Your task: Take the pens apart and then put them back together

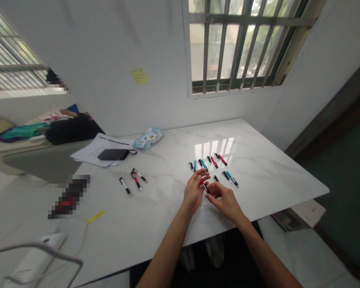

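A red and black pen (204, 186) is held at a slant in front of me. My left hand (193, 192) has its fingers curled around the red upper part. My right hand (225, 199) pinches the dark lower end between thumb and fingers. Just beyond my hands lie several pen parts: a teal pen (195, 165), a red pen (223, 160) and another red pen (214, 162), each with a black piece beside it. Right of them is a teal pen (232, 179) with a black piece (226, 175). A small black piece (216, 178) sits partly behind my right hand.
Left on the marble-patterned table (162, 208) lie a white and black pen (125, 187), a red pen (136, 181) and another white pen (140, 175). Behind them are a black pouch (113, 154) on papers (91, 148) and a blue packet (148, 138). A box (301, 214) stands below the right edge.
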A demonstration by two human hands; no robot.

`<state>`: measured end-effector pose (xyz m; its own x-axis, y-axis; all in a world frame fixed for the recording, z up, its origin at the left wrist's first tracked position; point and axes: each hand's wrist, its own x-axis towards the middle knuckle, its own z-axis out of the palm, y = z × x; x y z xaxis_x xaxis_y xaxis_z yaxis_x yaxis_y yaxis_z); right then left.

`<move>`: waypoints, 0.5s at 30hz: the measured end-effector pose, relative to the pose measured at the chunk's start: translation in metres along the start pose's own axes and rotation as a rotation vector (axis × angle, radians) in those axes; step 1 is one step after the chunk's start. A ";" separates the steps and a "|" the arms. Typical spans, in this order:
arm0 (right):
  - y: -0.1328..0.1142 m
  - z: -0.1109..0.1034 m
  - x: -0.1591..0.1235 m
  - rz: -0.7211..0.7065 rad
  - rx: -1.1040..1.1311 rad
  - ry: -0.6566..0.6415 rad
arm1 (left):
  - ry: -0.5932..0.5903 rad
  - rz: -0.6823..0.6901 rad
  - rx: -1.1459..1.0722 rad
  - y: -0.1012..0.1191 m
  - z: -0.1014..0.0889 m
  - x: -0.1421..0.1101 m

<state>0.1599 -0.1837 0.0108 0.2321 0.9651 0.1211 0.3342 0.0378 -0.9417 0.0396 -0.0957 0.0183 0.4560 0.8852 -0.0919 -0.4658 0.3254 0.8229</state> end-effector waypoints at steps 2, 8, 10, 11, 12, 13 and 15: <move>0.004 -0.001 0.001 0.010 0.020 -0.008 | -0.034 0.015 0.081 0.000 -0.004 0.001; 0.014 -0.019 0.010 0.062 0.040 0.062 | 0.058 0.107 0.452 0.003 -0.021 0.003; 0.015 -0.025 0.013 0.080 0.058 0.063 | 0.074 0.086 0.484 0.004 -0.026 0.002; 0.015 -0.027 0.014 0.087 0.069 0.073 | 0.075 0.069 0.492 0.004 -0.027 0.001; 0.015 -0.029 0.014 0.093 0.082 0.087 | 0.073 0.048 0.496 0.003 -0.029 0.000; 0.015 -0.031 0.015 0.096 0.098 0.100 | 0.071 0.026 0.494 0.003 -0.030 -0.002; 0.016 -0.034 0.017 0.092 0.130 0.114 | 0.066 -0.022 0.473 0.001 -0.031 -0.004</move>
<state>0.2000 -0.1753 0.0087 0.3607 0.9307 0.0605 0.1881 -0.0090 -0.9821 0.0135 -0.0886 0.0017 0.4052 0.9042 -0.1353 -0.0529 0.1709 0.9839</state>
